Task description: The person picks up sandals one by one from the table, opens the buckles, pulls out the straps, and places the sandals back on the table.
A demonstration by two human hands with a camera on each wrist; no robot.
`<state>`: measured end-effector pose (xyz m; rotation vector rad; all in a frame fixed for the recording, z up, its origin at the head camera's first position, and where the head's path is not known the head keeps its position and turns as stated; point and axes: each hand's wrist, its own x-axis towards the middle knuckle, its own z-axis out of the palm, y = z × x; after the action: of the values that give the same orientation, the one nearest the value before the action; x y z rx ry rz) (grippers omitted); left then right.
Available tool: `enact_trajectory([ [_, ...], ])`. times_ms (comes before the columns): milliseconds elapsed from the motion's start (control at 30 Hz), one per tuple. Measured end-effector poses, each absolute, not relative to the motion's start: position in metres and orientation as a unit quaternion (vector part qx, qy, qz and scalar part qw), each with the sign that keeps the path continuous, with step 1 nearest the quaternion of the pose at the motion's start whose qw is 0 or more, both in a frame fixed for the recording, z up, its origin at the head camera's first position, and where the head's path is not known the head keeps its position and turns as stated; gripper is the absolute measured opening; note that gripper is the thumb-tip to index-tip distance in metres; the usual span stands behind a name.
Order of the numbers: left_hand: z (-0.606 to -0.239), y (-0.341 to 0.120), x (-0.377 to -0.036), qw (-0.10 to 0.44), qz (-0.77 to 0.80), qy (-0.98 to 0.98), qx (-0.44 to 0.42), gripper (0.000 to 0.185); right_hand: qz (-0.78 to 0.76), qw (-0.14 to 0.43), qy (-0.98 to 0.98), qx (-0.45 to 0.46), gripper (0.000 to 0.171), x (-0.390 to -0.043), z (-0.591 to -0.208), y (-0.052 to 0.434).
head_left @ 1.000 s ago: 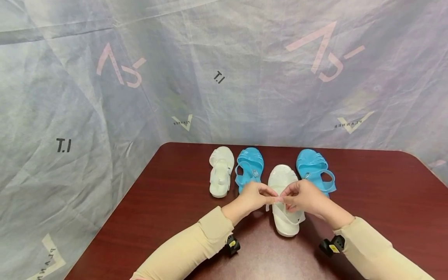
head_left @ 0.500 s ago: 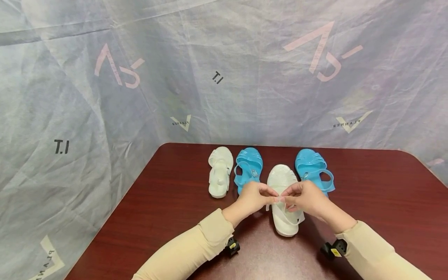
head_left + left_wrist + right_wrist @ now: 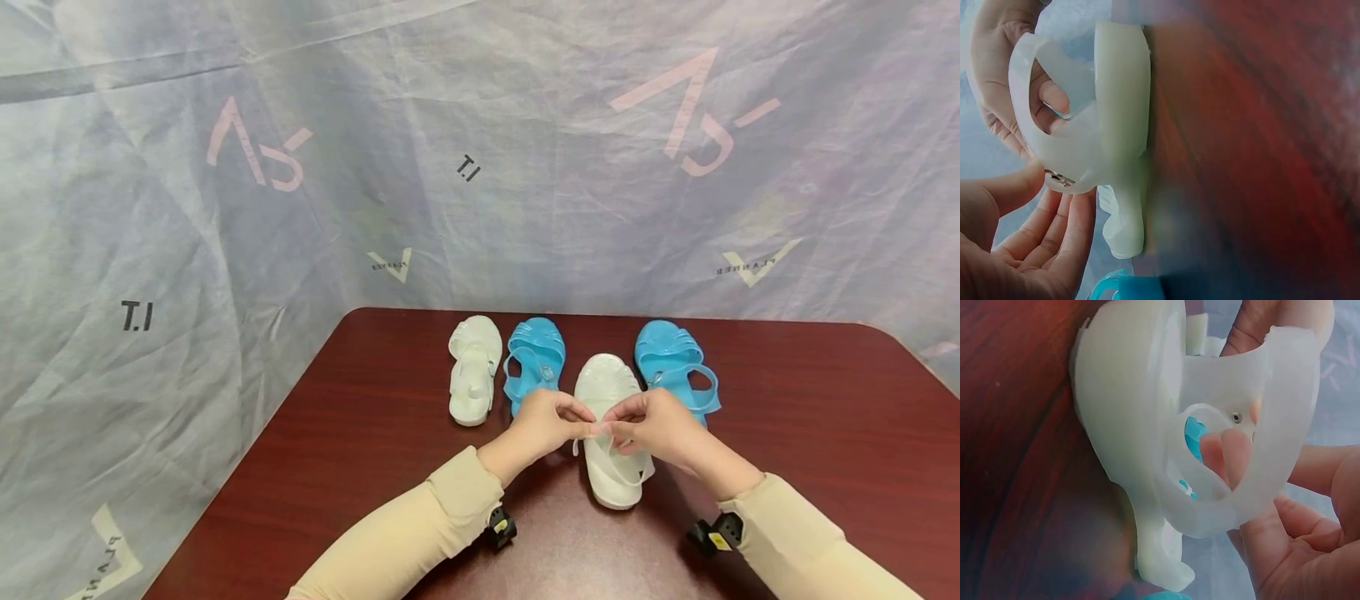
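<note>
The held white sandal (image 3: 609,471) lies with its sole on the dark red-brown surface (image 3: 360,517), opposite the middle of the far edge and farther from that edge than the other three sandals; its toe points toward the far edge. Both hands meet over its ankle strap (image 3: 1288,406); the left hand (image 3: 542,421) pinches the strap between thumb and fingertips right at the metal buckle (image 3: 1060,179), its remaining fingers loosely bent; the right hand (image 3: 654,423) has thumb and forefinger drawn together at the same spot, other fingers curled and visible through the strap's loop, though its exact hold on the strap is partly hidden; a small metal stud (image 3: 1237,417) shows inside the loop.

The left blue sandal (image 3: 537,337) lies between the held one and the far left corner, its heel hidden behind the left hand; beyond it toward that corner is the second white sandal (image 3: 471,375), close to the far edge; the right blue sandal (image 3: 663,342) lies just beside the held one on the side of the far right corner, partly behind the right hand; a wrinkled grey cloth (image 3: 525,167) with printed letters hangs beyond the far edge; cream sleeves (image 3: 405,521) cover the person's forearms.
</note>
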<state>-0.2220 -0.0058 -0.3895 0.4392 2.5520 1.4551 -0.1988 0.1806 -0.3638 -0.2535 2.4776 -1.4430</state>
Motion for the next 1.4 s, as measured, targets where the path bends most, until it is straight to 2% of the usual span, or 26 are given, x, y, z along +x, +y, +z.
enact_trajectory([
  [400,-0.39,-0.006,-0.222,0.086,0.492,0.855,0.141,0.01,-0.454,0.073,0.882,-0.107,0.013,-0.19,-0.37,0.179],
  [800,-0.394,-0.009,-0.225,0.134,0.575,0.797,0.128,0.011,-0.435,0.049,0.892,-0.109,0.01,-0.186,-0.373,0.179],
  [1067,-0.397,-0.012,-0.223,0.157,0.624,0.758,0.104,0.011,-0.503,0.105,0.853,-0.089,0.017,-0.184,-0.38,0.191],
  [1400,-0.397,-0.017,-0.222,0.175,0.64,0.744,0.08,0.011,-0.516,0.13,0.843,-0.076,0.027,-0.186,-0.376,0.211],
])
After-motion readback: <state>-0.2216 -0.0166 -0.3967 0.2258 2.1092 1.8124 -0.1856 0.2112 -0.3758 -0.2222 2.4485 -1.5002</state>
